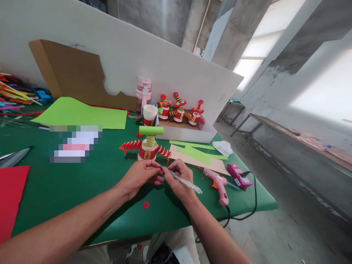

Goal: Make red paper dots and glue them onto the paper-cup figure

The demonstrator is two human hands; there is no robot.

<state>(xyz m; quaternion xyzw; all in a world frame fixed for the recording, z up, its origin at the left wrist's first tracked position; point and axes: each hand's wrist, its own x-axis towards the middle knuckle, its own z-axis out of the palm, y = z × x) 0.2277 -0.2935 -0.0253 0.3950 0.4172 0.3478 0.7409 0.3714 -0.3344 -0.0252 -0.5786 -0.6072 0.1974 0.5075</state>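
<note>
My right hand (180,178) grips a clear-barrelled pen (188,183), its tip pointing left toward my left hand. Between the fingertips of my left hand (144,173) is a small red piece (160,167), mostly hidden by the fingers; the pen tip is close to it or touching. Just beyond both hands stands a paper-cup figure (147,150) with a red band, folded red paper arms and a green paper tube (151,130) on top. A red disc (146,205) lies on the green table in front of my hands.
A pink glue gun (218,183) with a black cord lies right, beside a purple box (239,176). Green paper strips (196,154) lie behind it. A white box (187,135) holds several finished figures near stacked cups (150,114). Scissors (16,157) and red paper (13,198) are left.
</note>
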